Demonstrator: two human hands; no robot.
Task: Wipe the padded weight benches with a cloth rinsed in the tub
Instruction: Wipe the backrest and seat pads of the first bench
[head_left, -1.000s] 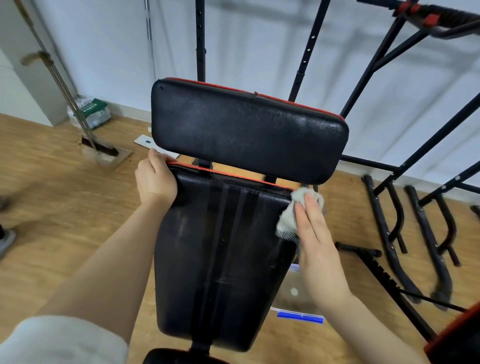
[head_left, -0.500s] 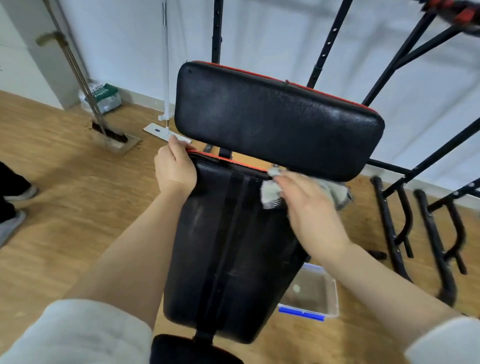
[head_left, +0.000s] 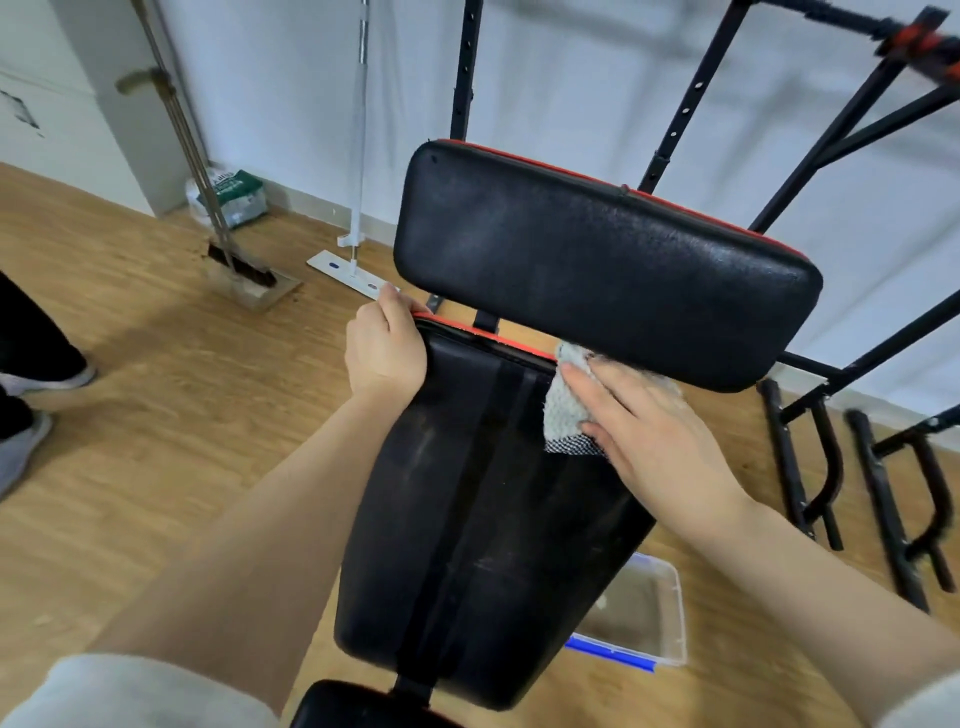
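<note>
Head | pad (head_left: 483, 509) long axis points away | right hand (head_left: 660, 441) presses cloth (head_left: 563, 410)

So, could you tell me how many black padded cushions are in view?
3: a wide pad at the top, a long pad below it, and a third pad cut off at the bottom edge. Others may be out of frame.

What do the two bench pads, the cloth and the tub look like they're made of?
Upper pad and lower pad: probably black vinyl or faux leather, judging by the pebbled grain, soft sheen and red piping along the edges. Cloth: off-white, looped, terry-like fabric with a fuzzy outline. Tub: clear plastic with see-through walls and a blue strip on one rim.
</note>
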